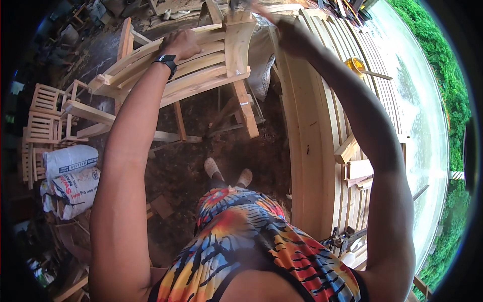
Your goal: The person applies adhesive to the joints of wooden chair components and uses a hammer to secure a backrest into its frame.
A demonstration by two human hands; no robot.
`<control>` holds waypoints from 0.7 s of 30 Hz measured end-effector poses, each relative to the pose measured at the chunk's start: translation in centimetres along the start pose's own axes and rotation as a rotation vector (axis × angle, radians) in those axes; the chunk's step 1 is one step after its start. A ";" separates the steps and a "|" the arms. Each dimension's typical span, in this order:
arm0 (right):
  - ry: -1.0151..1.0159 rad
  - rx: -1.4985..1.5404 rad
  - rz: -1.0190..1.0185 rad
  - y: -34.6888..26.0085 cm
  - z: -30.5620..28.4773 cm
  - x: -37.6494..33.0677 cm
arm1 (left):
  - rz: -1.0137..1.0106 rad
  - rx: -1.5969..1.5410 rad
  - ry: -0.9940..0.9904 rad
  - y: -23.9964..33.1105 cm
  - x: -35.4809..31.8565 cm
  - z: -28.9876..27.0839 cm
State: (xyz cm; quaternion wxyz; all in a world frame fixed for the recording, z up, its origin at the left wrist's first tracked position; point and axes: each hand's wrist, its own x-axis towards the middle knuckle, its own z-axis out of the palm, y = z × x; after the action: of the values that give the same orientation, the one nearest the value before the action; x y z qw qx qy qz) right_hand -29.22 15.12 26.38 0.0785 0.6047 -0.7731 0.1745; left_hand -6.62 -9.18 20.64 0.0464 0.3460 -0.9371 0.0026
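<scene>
My left hand (182, 44), with a black watch on the wrist, presses flat on the curved slats of an unfinished pale wooden chair back (201, 70) held up in front of me. My right hand (288, 34) is raised at the top of the view beside the frame's upright post (237, 43); it is blurred, and something thin sticks out of it toward the top edge. What it grips I cannot make out. My feet in light shoes (227, 173) stand on a dirt floor below.
A long bench of curved wooden slats (322, 131) runs along my right, with a yellow cup (355, 64) and a metal clamp (344, 237) on it. Stacked small slatted wooden frames (45, 116) and white sacks (70, 176) lie at left. Greenery lies beyond the bench.
</scene>
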 end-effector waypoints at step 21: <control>0.027 -0.061 0.013 0.3 0.4 0.5 | 0.016 0.033 0.002 0.5 -0.3 0.0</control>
State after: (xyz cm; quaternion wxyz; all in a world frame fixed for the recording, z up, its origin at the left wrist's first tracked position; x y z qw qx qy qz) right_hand -29.57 14.56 26.14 0.1061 0.5944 -0.7810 0.1594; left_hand -6.70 -8.58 20.65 0.0415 0.3393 -0.9396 0.0190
